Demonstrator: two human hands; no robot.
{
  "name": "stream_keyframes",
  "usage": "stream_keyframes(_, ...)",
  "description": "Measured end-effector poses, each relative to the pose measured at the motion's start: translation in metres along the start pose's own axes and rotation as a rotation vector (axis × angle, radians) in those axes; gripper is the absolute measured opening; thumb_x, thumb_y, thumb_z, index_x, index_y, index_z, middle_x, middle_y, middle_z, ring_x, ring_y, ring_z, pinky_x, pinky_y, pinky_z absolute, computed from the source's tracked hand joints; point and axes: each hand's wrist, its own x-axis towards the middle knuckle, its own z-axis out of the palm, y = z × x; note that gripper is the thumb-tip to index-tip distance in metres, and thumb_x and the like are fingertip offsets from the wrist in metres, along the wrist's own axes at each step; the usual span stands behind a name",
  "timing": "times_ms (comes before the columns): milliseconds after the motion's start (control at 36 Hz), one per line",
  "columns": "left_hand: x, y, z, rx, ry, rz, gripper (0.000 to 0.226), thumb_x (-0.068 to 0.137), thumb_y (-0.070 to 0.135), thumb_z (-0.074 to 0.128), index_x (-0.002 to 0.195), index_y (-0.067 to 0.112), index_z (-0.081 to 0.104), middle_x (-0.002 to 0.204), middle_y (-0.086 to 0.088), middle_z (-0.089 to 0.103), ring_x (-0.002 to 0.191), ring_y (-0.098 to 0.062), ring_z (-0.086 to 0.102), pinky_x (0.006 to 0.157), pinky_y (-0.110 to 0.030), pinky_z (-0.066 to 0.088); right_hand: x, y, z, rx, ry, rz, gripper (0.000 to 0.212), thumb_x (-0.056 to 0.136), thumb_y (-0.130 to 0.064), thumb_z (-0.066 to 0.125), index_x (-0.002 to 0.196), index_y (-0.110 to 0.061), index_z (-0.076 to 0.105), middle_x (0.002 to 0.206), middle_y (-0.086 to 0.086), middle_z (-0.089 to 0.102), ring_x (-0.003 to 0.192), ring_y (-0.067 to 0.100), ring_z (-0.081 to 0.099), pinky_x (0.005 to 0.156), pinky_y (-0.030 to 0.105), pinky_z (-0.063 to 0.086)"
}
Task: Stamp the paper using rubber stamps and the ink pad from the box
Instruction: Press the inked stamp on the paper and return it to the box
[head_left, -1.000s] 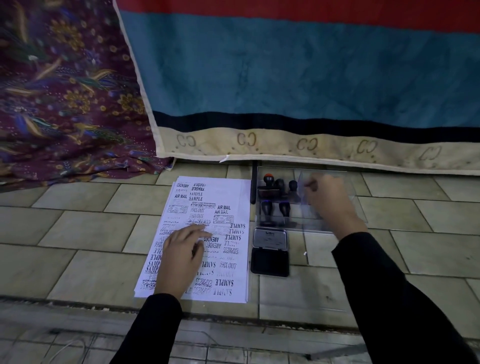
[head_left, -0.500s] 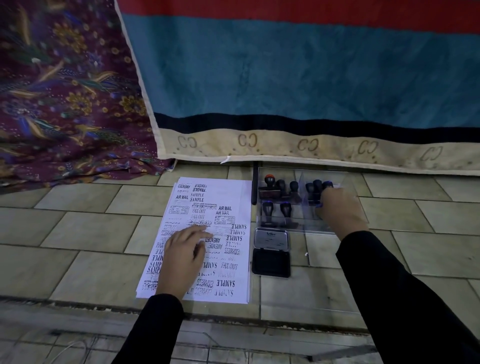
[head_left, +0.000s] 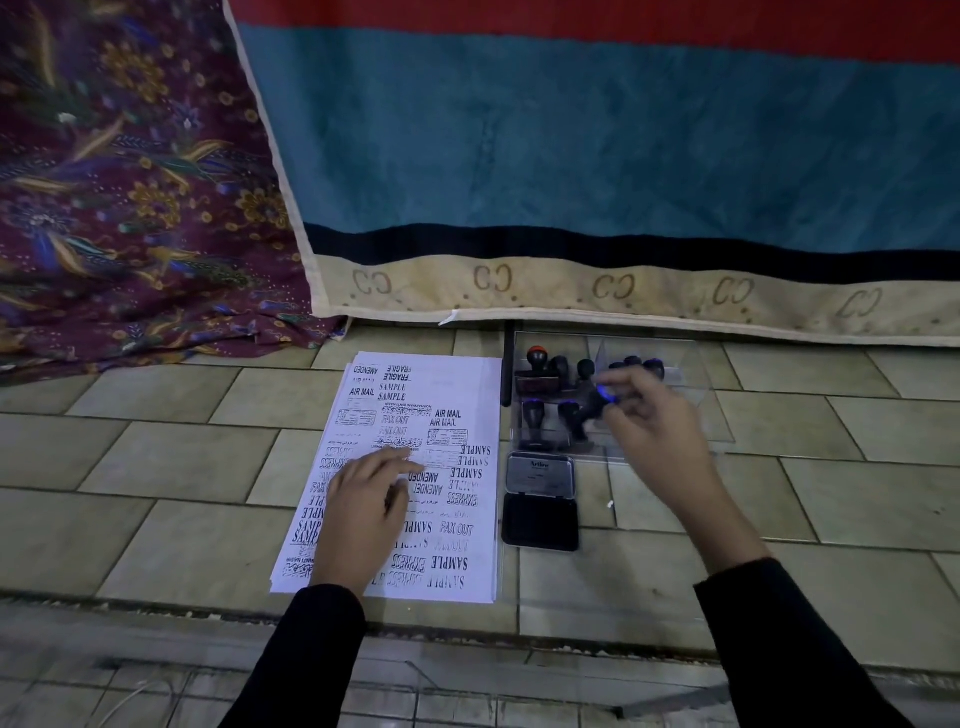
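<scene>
Several paper sheets (head_left: 460, 387) lie on beige floor tiles (head_left: 182, 457).

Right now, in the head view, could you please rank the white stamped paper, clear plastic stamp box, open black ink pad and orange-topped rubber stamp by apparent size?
1. White stamped paper
2. Clear plastic stamp box
3. Open black ink pad
4. Orange-topped rubber stamp
The box's clear edges are faint, so its extent is approximate.

One wide-angle camera, worn on the head, looks forward and down at the tiled floor (head_left: 156, 467), close above the paper (head_left: 452, 395), which sits just left of centre. Beyond the paper a hanging cloth (head_left: 597, 145) fills the upper view; two black sleeves (head_left: 795, 649) enter below it.
</scene>
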Motion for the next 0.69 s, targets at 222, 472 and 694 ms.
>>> stream_keyframes(222,0.0,0.0,0.0,0.007,-0.013,-0.017,0.03,0.089,0.024,0.043,0.105,0.035,0.066,0.126,0.02,0.056,0.117,-0.007,0.046,0.104,-0.032,0.026,-0.019,0.011,0.033,0.211,-0.02,0.083,0.021,0.078,-0.001,0.071,0.09,-0.017,0.063,0.08,-0.001,0.067,0.066,-0.002,0.061,0.067,0.008,0.05)
stream_keyframes(472,0.0,-0.003,0.002,0.012,-0.005,-0.006,0.031,0.089,0.029,0.04,0.105,0.036,0.066,0.124,0.02,0.056,0.115,-0.007,0.048,0.102,-0.029,0.026,-0.021,0.018,0.033,0.157,-0.038,0.026,0.019,0.083,-0.008,0.068,0.097,-0.02,0.064,0.089,-0.006,0.069,0.081,0.009,0.066,0.074,0.019,0.053)
stream_keyframes(694,0.0,-0.003,0.002,0.006,0.008,-0.001,0.029,0.089,0.022,0.046,0.105,0.035,0.066,0.123,0.019,0.057,0.114,-0.007,0.048,0.102,-0.029,0.026,-0.03,0.013,0.03,-0.033,-0.199,-0.092,0.035,0.081,0.006,0.056,0.093,-0.026,0.064,0.098,-0.006,0.062,0.082,-0.001,0.06,0.074,0.011,0.049)
